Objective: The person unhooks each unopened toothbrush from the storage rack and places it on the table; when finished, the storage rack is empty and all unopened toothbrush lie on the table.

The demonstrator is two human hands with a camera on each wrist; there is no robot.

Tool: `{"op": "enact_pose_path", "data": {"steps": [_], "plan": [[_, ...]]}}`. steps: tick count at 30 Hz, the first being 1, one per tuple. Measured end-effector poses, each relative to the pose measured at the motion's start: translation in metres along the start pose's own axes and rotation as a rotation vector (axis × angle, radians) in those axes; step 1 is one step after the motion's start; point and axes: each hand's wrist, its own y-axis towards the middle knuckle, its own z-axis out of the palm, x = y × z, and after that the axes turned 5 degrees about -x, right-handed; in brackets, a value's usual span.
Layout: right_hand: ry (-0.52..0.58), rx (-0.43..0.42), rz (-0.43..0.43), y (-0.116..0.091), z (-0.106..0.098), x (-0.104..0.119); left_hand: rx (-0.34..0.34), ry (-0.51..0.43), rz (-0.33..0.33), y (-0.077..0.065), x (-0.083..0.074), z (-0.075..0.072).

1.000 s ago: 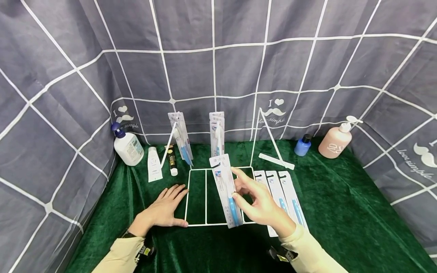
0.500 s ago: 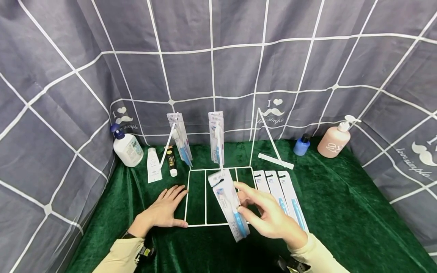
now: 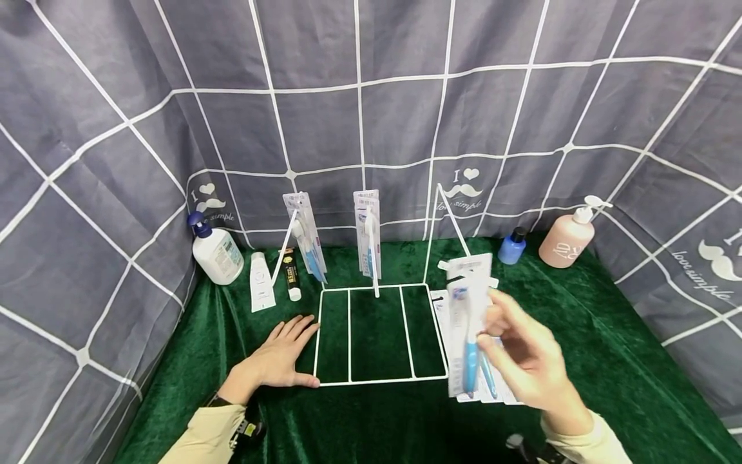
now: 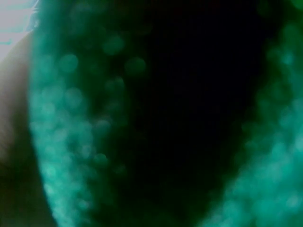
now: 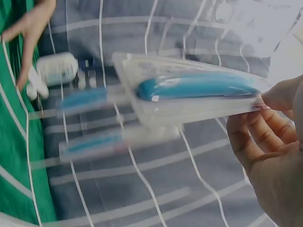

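My right hand [image 3: 530, 361] pinches a packaged toothbrush [image 3: 471, 364] by the right edge of its clear pack, its blue handle pointing down. In the head view the pack overlaps several packaged toothbrushes [image 3: 440, 309] lying on the cloth. My left hand [image 3: 278, 354] rests flat with fingers spread, its thumb at the front left corner of a white wire rack [image 3: 350, 335]. Packaged toothbrushes hang on the rack's left prong [image 3: 305, 235] and middle prong [image 3: 371, 235]. The right wrist view shows the held pack blurred, between thumb and fingers. Blurred green cloth and darkness fill most of the left wrist view.
At back left stand a white pump bottle [image 3: 220, 256], a white tube [image 3: 262, 283] and a black tube [image 3: 292, 277]. A blue bottle [image 3: 513, 249] and a pink pump bottle [image 3: 565, 241] stand at back right. Grey curtain [image 3: 400, 122] surrounds the green cloth [image 3: 608, 361].
My right hand has carried the packaged toothbrush from the front middle of the rack rightwards, over the lying packs. The pack has turned more upright. My left hand has stayed in place.
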Motion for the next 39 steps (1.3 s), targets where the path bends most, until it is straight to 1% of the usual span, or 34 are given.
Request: {"op": "enact_pose_path", "data": {"steps": [3, 8, 13, 16, 18, 21, 25, 27, 31, 33, 35, 39], "plan": [[0.018, -0.054, 0.065, -0.008, -0.023, 0.001, -0.007, -0.002, 0.004, -0.001, 0.001, 0.001], [0.036, -0.136, 0.146, -0.023, -0.058, -0.003, -0.016, -0.005, 0.013, -0.002, 0.002, 0.003], [-0.051, -0.196, 0.262, -0.037, -0.086, -0.009, -0.001, -0.004, 0.003, -0.002, 0.003, 0.004], [-0.126, -0.217, 0.354, -0.051, -0.101, -0.018, 0.015, -0.006, -0.009, -0.002, 0.004, 0.004], [-0.178, -0.219, 0.424, -0.061, -0.111, -0.025, 0.019, -0.007, -0.014, -0.002, 0.005, 0.005], [-0.283, -0.212, 0.553, -0.075, -0.124, -0.036, 0.017, -0.005, -0.013, -0.001, 0.005, 0.005], [-0.381, -0.195, 0.681, -0.09, -0.135, -0.048, 0.002, -0.003, -0.001, -0.001, 0.005, 0.005], [-0.392, -0.195, 0.713, -0.098, -0.14, -0.054, -0.005, -0.002, 0.005, 0.0, 0.005, 0.005], [-0.372, -0.212, 0.795, -0.112, -0.149, -0.066, -0.011, 0.005, 0.007, 0.0, 0.004, 0.005], [-0.38, -0.21, 0.838, -0.118, -0.153, -0.07, -0.009, 0.009, 0.006, 0.0, 0.004, 0.005], [-0.419, -0.19, 0.88, -0.124, -0.155, -0.074, -0.008, 0.005, 0.005, 0.0, 0.004, 0.004], [-0.56, -0.108, 0.955, -0.133, -0.16, -0.08, 0.0, -0.002, 0.001, -0.001, 0.003, 0.002]]}}
